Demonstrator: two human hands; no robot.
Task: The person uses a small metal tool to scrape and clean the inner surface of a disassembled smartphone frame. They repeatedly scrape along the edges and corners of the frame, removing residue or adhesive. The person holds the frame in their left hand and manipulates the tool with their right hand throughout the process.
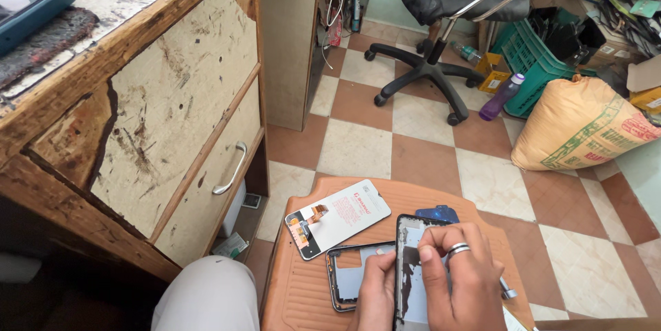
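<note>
My left hand [376,294] holds the lower edge of a dark phone frame [407,231] stood up on a brown plastic stool [303,296]. My right hand [460,276], with a ring on one finger, pinches at the frame's inner face near its top. A second open phone frame [344,272] lies flat on the stool beside my left hand. A white phone display panel [337,217] with an orange flex cable lies further back on the stool. A blue part [438,213] peeks out behind the held frame.
A worn wooden desk with a drawer handle [231,169] stands at the left. A black office chair [441,1], a purple bottle [501,97], a green crate [533,62] and a tan sack [582,124] sit on the checkered tile floor. My knee [206,296] is below left.
</note>
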